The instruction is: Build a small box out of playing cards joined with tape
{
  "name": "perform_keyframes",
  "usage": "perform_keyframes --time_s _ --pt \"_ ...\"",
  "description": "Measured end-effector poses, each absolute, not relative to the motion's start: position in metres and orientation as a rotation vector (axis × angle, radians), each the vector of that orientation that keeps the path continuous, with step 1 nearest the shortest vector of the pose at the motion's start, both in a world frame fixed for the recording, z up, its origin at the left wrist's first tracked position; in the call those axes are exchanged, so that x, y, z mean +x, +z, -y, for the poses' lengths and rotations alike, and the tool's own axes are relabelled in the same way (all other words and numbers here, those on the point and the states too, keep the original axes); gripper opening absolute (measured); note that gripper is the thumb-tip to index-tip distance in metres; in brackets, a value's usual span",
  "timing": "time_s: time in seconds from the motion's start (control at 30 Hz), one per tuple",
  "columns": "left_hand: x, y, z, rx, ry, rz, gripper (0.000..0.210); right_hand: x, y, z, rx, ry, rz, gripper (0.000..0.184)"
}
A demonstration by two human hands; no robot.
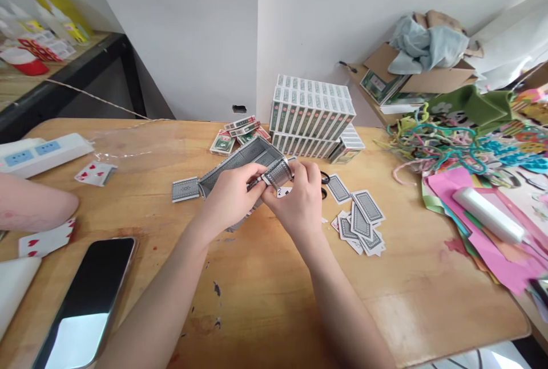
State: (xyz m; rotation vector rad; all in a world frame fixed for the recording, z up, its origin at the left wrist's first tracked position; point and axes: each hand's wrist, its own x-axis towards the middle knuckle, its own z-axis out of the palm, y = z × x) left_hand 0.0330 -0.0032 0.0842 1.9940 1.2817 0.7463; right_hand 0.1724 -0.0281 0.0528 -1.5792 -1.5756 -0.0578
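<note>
Near the middle of the table, my left hand point(233, 198) and my right hand point(299, 198) pinch a folded grey-patterned playing card point(278, 174) between their fingertips. It sits at the right end of a long trough-like structure of playing cards point(235, 166); whether the two are joined I cannot tell. My left hand covers part of that structure. A flat grey-backed card point(185, 189) lies at its left end. Black-handled scissors point(325, 185) show beside my right hand, their blades hidden. To the right lie several loose playing cards point(362, 221), mostly face down.
Stacked card boxes point(312, 106) stand at the back, with several loose ones point(222, 142) beside them. A phone point(88, 300), a power strip point(47, 155) and another person's arm point(36, 202) are at left. Coloured paper point(466, 198), a white glue gun-like tool point(490, 215) and yarn point(445, 135) lie right.
</note>
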Motion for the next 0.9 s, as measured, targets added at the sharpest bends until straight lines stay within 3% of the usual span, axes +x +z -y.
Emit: perform_keyframes --time_s 0.57,0.8,0.9 --pt "0.032 0.088 0.006 1.986 0.685 -1.228 0.036 0.178 0.058 0.028 -1.679 -0.019 1.605 0.032" --pt "0.034 0.083 0.005 1.936 0.704 -1.233 0.031 0.176 0.061 0.029 -1.621 0.193 1.513 0.029" --pt "0.034 0.081 0.004 1.882 0.714 -1.17 0.033 0.18 0.062 0.028 -1.563 0.305 1.533 0.037"
